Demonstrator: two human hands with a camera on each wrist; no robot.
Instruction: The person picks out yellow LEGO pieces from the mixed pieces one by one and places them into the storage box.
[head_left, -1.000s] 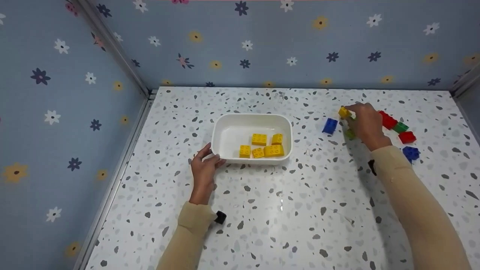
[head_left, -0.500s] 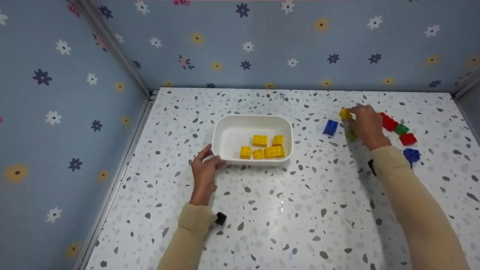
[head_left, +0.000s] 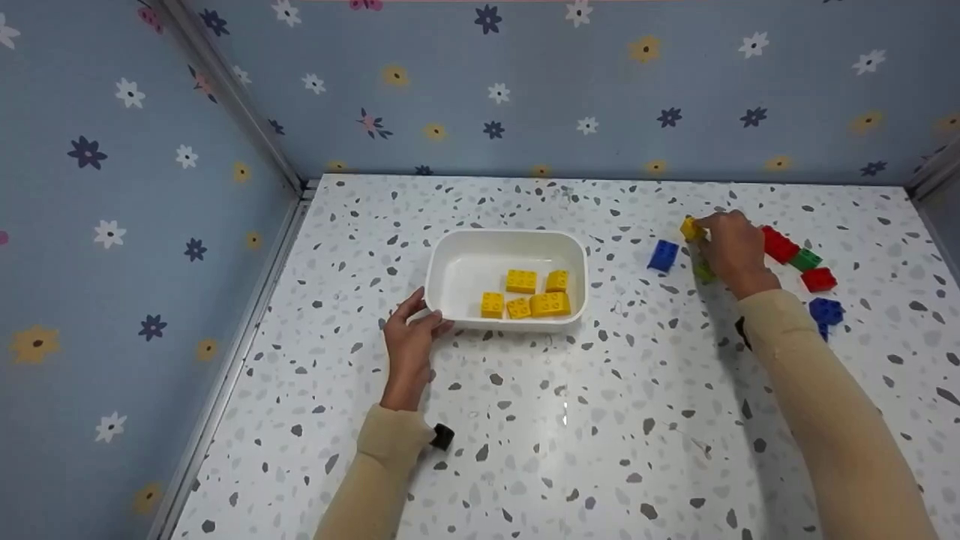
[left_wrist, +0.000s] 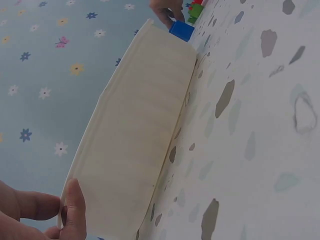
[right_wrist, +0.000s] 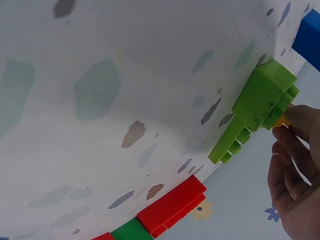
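Observation:
At its lower left corner, the white plastic box (head_left: 506, 325) is held by my left hand (head_left: 409, 341), with the thumb and a finger on either side of the rim in the left wrist view. Several yellow bricks lie inside the box, one of them a six-stud brick (head_left: 520, 281). To the right, my right hand (head_left: 735, 251) pinches a yellow brick (head_left: 690, 229) between thumb and fingers. Just below that hand is a light green brick (right_wrist: 265, 92), partly hidden in the head view. A blue brick (head_left: 664, 256) lies to the left of this hand.
Right of my right hand lie a red brick (head_left: 778, 245), a green brick (head_left: 806, 259) and another red brick (head_left: 819, 280). Nearer me is a dark blue piece (head_left: 826, 310). A flowered wall (head_left: 540, 97) stands behind the speckled table (head_left: 525, 435).
Almost nothing differs. The head view has shifted very slightly, while both hands keep their places and their holds on the box and the yellow brick.

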